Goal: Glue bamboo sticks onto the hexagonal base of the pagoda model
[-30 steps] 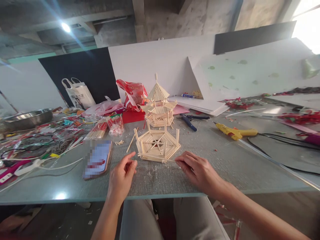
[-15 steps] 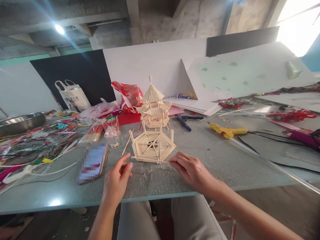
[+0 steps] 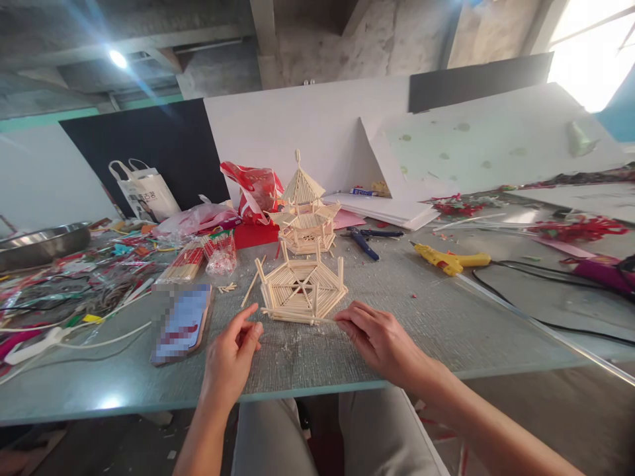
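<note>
1. Left hand [image 3: 231, 360]: held just off the near-left corner of the hexagonal stick base [image 3: 301, 289]. Index finger extended toward that corner, remaining fingers loosely curled. Nothing visibly gripped; I cannot tell whether the fingertip touches the wood.

2. Right hand [image 3: 380, 340]: at the near-right corner of the base. Thumb and forefinger pinch the end of a thin stick [image 3: 297, 319] that runs along the base's near edge, leftward from this hand.

3. The base sits flat on the grey table [image 3: 421, 317], between the two hands and just beyond them. Six short posts stand upright at its corners.

4. Beyond the base, farther from both hands: a finished two-tier stick pavilion [image 3: 303, 211]. Well to the right of the right hand: a yellow glue gun [image 3: 449, 259] with its cord trailing off. Blue-handled pliers [image 3: 366, 239] lie beyond the right hand, near the pavilion.

5. Just left of the left hand: a phone [image 3: 182, 321], face up. Beyond it: packets of sticks [image 3: 191, 261].

6. Risk (judgement): the pinched stick is thin, so uneven pressure from the right hand could bow or snap it, or skew it off the edge line.

7. Risk (judgement): the base appears unrestrained; a sideways push could slide it into the pavilion or knock a corner post loose.

8. Risk (judgement): loose wood shavings on the table under the near edge could keep the stick from seating flush.
</note>
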